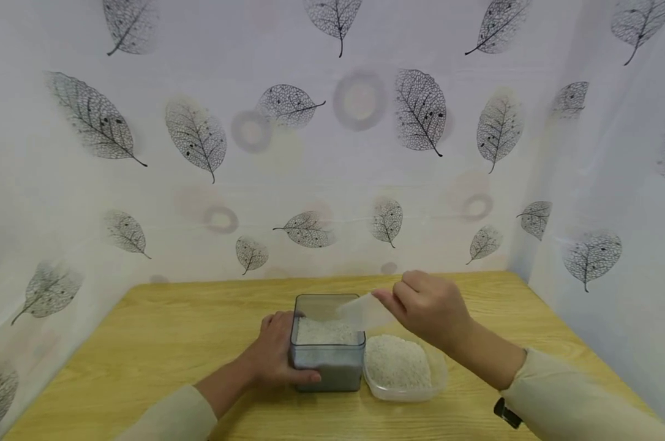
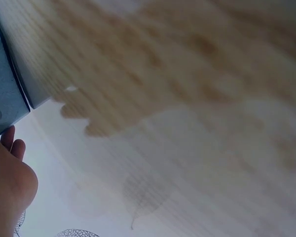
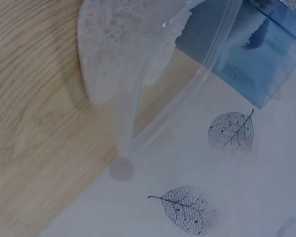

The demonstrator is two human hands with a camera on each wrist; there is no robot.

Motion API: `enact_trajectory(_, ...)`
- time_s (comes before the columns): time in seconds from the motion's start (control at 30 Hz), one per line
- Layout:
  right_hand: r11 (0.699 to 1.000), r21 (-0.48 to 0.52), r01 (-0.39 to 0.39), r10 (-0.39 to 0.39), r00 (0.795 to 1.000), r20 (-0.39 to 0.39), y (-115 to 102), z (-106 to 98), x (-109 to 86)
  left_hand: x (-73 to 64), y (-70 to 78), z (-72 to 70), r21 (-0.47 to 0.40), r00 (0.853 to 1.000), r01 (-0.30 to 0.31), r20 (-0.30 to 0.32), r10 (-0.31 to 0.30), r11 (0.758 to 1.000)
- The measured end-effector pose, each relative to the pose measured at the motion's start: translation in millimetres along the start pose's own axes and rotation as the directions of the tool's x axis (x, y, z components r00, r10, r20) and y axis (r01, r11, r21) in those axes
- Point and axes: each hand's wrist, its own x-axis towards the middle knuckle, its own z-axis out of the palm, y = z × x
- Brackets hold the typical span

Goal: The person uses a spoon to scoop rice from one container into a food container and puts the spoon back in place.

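Observation:
A grey see-through square box (image 1: 332,372) stands upright on the table with white rice (image 1: 324,331) inside. My left hand (image 1: 276,354) grips its left side, thumb along the front and fingers behind the corner. Over the box's right rim, a translucent plastic scoop-like piece (image 1: 360,312) slants down toward the inside, blurred. My right hand (image 1: 428,308) pinches its upper end, fingers curled. Just right of the box sits a clear plastic tub (image 1: 404,393) holding a heap of rice (image 1: 397,361). In the left wrist view, part of my hand (image 2: 12,182) shows beside the box (image 2: 7,74).
The wood-grain table (image 1: 189,324) spreads around both containers. A white leaf-patterned sheet (image 1: 332,153) hangs behind and along both sides. A dark watch-like band (image 1: 507,412) shows at the right sleeve (image 1: 569,392).

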Motion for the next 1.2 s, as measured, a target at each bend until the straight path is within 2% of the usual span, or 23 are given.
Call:
enact_trajectory(0.1, 0.999, 0.020, 0.042, -0.042, 0.999, 0.013, -10.4, 8.8, 3.3, 0.4, 0.0, -0.8, 0.004, 1.000, -0.001, 0.002, 0.001, 1.000)
enact_trajectory(0.27, 0.994, -0.004, 0.108, -0.108, 0.992, 0.069, -19.3, 22.0, 5.6, -0.1, -0.3, -1.2, 0.005, 1.000, 0.001, 0.003, -0.001, 1.000)
enact_trajectory(0.5, 0.982, -0.010, 0.189, -0.183, 0.964, 0.192, -21.5, 36.0, 12.3, 0.4, -0.4, -1.5, 0.001, 1.000, -0.003, -0.007, 0.003, 1.000)
enact_trajectory(0.7, 0.979, 0.019, 0.203, -0.201, 0.944, 0.264, -28.5, 42.8, 11.9, 1.1, -1.0, -1.8, -0.001, 1.000, -0.002, 0.001, 0.002, 1.000)
enact_trajectory(0.8, 0.988, 0.044, 0.151, -0.157, 0.946, 0.285, -31.3, 44.7, 8.6, 1.4, -0.7, -1.9, 0.001, 1.000, -0.003, 0.002, 0.003, 1.000)
enact_trajectory(0.87, 0.995, 0.057, 0.085, -0.098, 0.946, 0.308, -32.4, 45.8, 6.0, 1.5, -0.7, -1.5, 0.005, 1.000, -0.004, 0.002, 0.004, 1.000)
enact_trajectory(0.93, 0.998, 0.066, 0.002, -0.025, 0.937, 0.348, -33.5, 46.2, 3.1, 1.3, -1.0, -0.7, 0.011, 1.000, -0.003, 0.002, 0.003, 1.000)
enact_trajectory(1.1, 0.981, 0.069, -0.183, 0.131, 0.876, 0.464, -37.5, 45.4, -2.0, 0.7, -1.7, 0.7, 0.011, 1.000, 0.006, 0.002, -0.006, 1.000)
enact_trajectory(1.2, 0.962, 0.080, -0.261, 0.190, 0.853, 0.487, -39.8, 45.6, -3.1, 0.5, -1.7, 0.4, 0.002, 1.000, 0.001, -0.003, -0.001, 1.000)
